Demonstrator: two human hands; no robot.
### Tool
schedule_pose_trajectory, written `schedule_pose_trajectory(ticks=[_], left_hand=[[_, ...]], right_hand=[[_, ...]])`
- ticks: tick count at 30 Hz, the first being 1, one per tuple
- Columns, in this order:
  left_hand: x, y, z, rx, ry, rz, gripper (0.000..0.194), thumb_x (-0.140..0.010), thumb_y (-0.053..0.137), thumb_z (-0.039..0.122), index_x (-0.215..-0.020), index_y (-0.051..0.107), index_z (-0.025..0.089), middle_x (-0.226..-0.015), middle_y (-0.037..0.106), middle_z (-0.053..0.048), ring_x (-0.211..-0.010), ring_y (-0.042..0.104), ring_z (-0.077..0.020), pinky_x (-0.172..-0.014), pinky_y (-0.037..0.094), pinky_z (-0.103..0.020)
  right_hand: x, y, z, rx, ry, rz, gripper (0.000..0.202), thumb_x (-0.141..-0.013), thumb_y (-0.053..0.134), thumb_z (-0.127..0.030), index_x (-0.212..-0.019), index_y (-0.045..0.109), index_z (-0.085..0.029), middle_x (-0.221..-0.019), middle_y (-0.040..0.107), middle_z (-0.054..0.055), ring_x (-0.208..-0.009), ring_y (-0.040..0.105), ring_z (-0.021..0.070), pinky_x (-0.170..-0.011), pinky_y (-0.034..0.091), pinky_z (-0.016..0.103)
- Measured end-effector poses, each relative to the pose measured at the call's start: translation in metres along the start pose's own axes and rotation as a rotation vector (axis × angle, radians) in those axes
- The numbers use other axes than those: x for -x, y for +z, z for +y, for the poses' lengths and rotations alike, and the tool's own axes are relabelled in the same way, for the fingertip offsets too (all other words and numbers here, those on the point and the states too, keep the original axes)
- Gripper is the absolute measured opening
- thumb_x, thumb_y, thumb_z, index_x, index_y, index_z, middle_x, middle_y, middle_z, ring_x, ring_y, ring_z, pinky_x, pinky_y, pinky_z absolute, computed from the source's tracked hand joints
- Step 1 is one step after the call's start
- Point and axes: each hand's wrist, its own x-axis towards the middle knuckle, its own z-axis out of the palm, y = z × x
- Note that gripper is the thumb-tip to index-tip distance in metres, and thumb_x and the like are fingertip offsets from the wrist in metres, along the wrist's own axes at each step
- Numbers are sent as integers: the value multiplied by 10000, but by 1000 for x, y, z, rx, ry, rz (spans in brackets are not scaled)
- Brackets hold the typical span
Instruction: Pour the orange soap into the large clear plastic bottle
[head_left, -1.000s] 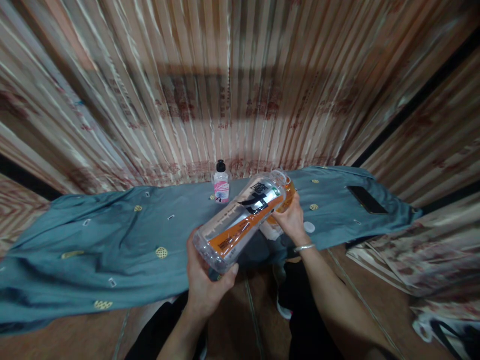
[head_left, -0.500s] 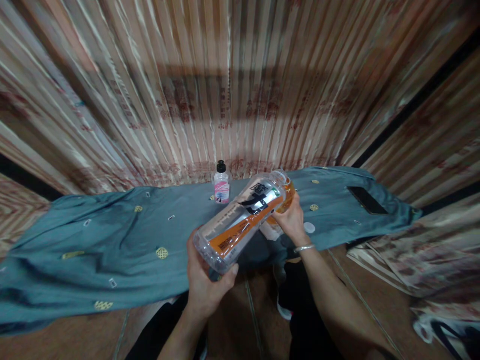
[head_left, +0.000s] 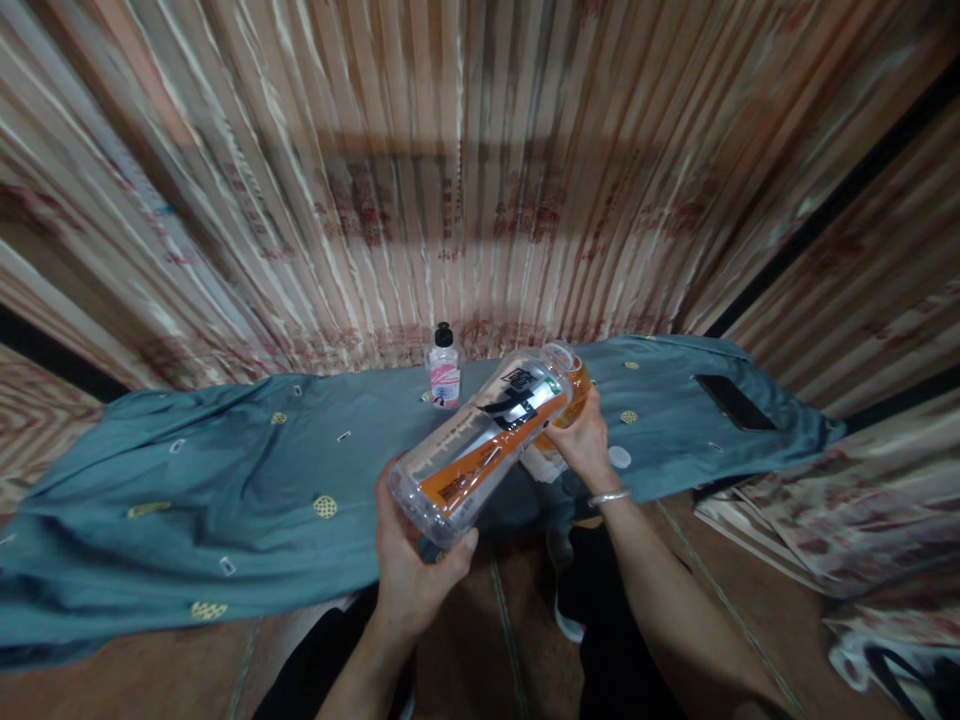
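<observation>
My left hand (head_left: 416,570) is closed around the base of a large clear plastic bottle (head_left: 480,440) with an orange and black label. The bottle is tilted, its open mouth toward the upper right. Partly hidden behind that end is an amber bottle (head_left: 579,385), with my right hand (head_left: 581,440) closed around it. My right thumb lies near the clear bottle's side; the other fingers are mostly out of sight. Whether liquid passes between the two bottles I cannot tell. A white, partly hidden item (head_left: 544,462) shows below them, and a white round cap (head_left: 619,457) lies to the right.
A small clear bottle (head_left: 445,375) with a pink label and black top stands upright at the back of the cloth-covered surface (head_left: 247,470). A black phone (head_left: 735,402) lies at the right. A pleated curtain (head_left: 450,180) hangs close behind.
</observation>
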Motion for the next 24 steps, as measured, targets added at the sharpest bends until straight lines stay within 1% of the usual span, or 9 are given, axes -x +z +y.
schedule_pose_trajectory(ticks=[3, 6, 10, 14, 18, 24], left_hand=[[0, 0, -2, -9, -2, 13, 931, -682, 905, 458, -1452, 451, 199, -1354, 649, -164, -1220, 706, -335, -1029, 590, -460], [0, 0, -3, -14, -7, 17, 939, -674, 904, 475, -1449, 453, 197, -1358, 646, -161, -1229, 701, -335, -1040, 584, -457], [1, 0, -4, -4, 16, -2, 910, -710, 896, 437, -1464, 444, 202, -1373, 647, -161, -1236, 705, -315, -1043, 580, -432], [1, 0, -3, -18, 48, 5, 887, -721, 892, 423, -1455, 455, 185, -1358, 665, -176, -1207, 722, -311, -1010, 596, -426], [1, 0, -3, -20, 28, 14, 905, -702, 896, 438, -1449, 452, 186, -1351, 668, -174, -1202, 725, -317, -1012, 595, -433], [1, 1, 0, 8, 11, 11, 925, -697, 902, 426, -1463, 441, 190, -1395, 642, -180, -1249, 700, -332, -1049, 575, -449]], right_hand=[[0, 1, 0, -5, -17, 16, 1013, -645, 828, -622, -1470, 452, -170, -1386, 685, 193, -1191, 709, 388, -1003, 581, 543], [-1, 0, 0, -19, -9, 7, 1008, -636, 829, -610, -1458, 454, -165, -1396, 679, 198, -1204, 704, 391, -1023, 574, 552], [-1, -2, -2, -20, 27, -19, 1015, -623, 834, -569, -1462, 447, -151, -1377, 688, 208, -1212, 701, 407, -1034, 568, 568], [-1, -3, -3, -1, 3, -4, 1001, -627, 842, -560, -1457, 463, -149, -1338, 707, 203, -1184, 710, 409, -1006, 583, 566], [0, -1, -1, -1, -31, 19, 961, -653, 830, -589, -1441, 478, -165, -1309, 724, 177, -1163, 722, 388, -968, 604, 533], [0, -1, 0, -6, -28, 18, 968, -649, 832, -589, -1447, 477, -172, -1354, 708, 178, -1177, 717, 384, -997, 593, 542]])
